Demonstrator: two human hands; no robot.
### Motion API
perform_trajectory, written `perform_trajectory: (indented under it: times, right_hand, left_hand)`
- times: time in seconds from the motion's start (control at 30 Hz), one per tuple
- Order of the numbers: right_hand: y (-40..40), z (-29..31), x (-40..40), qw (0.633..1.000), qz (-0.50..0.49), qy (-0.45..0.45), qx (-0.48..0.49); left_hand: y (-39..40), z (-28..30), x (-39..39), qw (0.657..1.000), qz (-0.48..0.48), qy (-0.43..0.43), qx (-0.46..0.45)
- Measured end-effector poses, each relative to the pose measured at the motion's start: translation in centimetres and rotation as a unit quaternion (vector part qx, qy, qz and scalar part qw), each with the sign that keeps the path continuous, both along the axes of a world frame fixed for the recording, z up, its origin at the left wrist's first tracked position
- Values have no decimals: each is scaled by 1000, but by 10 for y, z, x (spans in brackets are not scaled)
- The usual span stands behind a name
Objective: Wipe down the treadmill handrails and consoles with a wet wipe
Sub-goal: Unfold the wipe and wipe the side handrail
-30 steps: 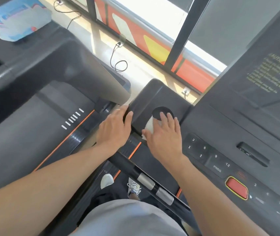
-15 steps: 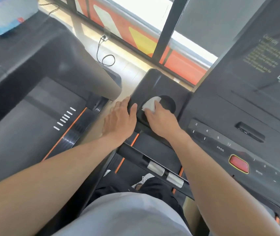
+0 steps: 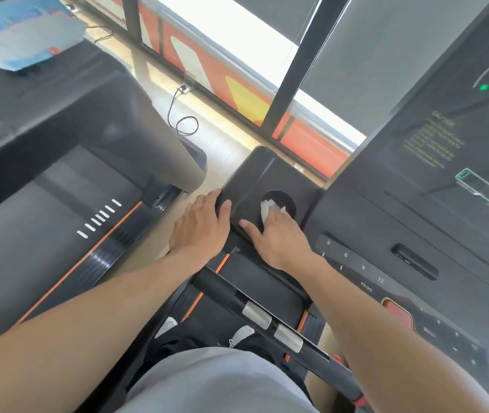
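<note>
A white wet wipe (image 3: 267,207) lies bunched in the round cup holder (image 3: 288,201) on the console's left wing (image 3: 255,177). My right hand (image 3: 276,234) presses the wipe into the holder, fingers curled over it and thumb spread on the wing. My left hand (image 3: 201,228) rests on the wing's left edge, fingers wrapped over the side and thumb on top. The dark console (image 3: 416,222) with number keys and a red stop button (image 3: 398,315) stretches to the right. A black handrail (image 3: 255,311) with two silver sensor plates crosses below my hands.
A neighbouring treadmill (image 3: 58,204) with an orange-striped belt stands to the left. A blue wipe packet (image 3: 26,34) lies on its console at the top left. Cables (image 3: 183,120) trail on the floor by the window. My shoes show below the handrail.
My right hand has pushed the wipe from the holder's near rim down into the cup holder. My left hand has stayed on the wing's edge. The view has shifted.
</note>
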State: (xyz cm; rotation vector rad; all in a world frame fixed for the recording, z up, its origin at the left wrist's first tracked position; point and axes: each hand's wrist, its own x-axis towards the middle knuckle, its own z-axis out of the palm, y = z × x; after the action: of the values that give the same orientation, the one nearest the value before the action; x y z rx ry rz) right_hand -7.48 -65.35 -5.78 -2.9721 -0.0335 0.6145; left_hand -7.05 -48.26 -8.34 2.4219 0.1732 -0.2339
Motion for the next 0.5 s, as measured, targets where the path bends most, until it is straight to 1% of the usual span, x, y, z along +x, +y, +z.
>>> perform_trajectory:
  times: [0.03, 0.13, 0.2, 0.27, 0.33, 0.4, 0.5]
  right_hand:
    - [-8, 6, -4, 1000, 6, 3, -14]
    - [-18, 18, -3, 993, 66, -3, -93]
    - [-5, 14, 6, 992, 74, -4, -99]
    - [9, 4, 12, 999, 32, -12, -35]
    - [10, 0, 8, 999, -11, -44, 14]
    - [0, 1, -4, 997, -14, -77, 12]
    - [-21, 5, -18, 994, -20, -63, 84]
  left_hand:
    - [0, -1, -1, 1000, 1, -2, 4]
    - [0, -3, 1, 1000, 5, -1, 10]
    - [-1, -5, -1, 1000, 5, -2, 16]
    - [-2, -4, -3, 1000, 3, -6, 19]
    - [-2, -3, -6, 1000, 0, -14, 25]
    - [-3, -1, -7, 999, -4, -17, 37]
    - [-4, 1, -11, 998, -15, -24, 59]
